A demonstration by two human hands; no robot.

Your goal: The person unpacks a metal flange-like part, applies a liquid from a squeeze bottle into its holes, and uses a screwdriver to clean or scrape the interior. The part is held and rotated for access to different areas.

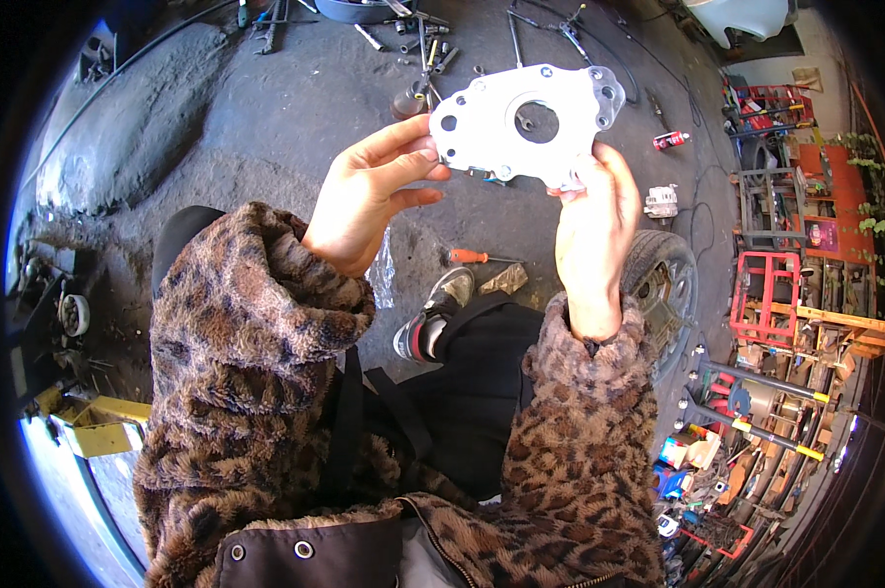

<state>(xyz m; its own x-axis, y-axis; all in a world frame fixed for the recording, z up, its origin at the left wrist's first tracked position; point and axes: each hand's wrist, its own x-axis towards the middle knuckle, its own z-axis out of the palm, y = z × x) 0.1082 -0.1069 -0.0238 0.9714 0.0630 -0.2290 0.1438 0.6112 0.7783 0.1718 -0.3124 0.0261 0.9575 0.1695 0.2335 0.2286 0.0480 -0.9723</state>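
Observation:
Both my hands hold up a flat silver metal plate (491, 108), a machined part with a large round hole right of its middle and several smaller holes near its edges. My left hand (369, 181) pinches its left end between thumb and fingers. At the lower right edge, my right hand (599, 211) grips it, the fingers partly behind the metal. Bright light washes out much of the plate's face. Below it on the floor lie an orange-handled screwdriver (469, 257) and a crumpled piece of brownish wrapping (503, 279).
Loose sockets and tools (433, 49) are scattered at the far side. A red can (671, 141), a silver alternator-like part (661, 202) and a wheel (661, 284) are on the right. Cluttered shelves (805, 245) line the right side; a dark mound (129, 118) rises far left.

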